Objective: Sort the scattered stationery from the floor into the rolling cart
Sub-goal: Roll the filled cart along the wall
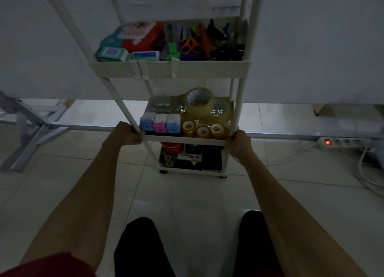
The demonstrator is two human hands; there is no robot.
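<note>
While the left hand [128,132] and right hand [239,140] gripped posts of the rolling cart [187,69], it stood loaded. A jerk could topple the stacked tape roll [199,99].

Tape rolls [202,129] lie right of boxes [159,123] on the middle shelf [185,140].

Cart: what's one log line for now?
left hand grips cart post | right hand grips opposite post | middle shelf: tape rolls

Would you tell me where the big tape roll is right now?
Head view, centre: the big tape roll sits on the cart's middle shelf, behind three small rolls.
</note>
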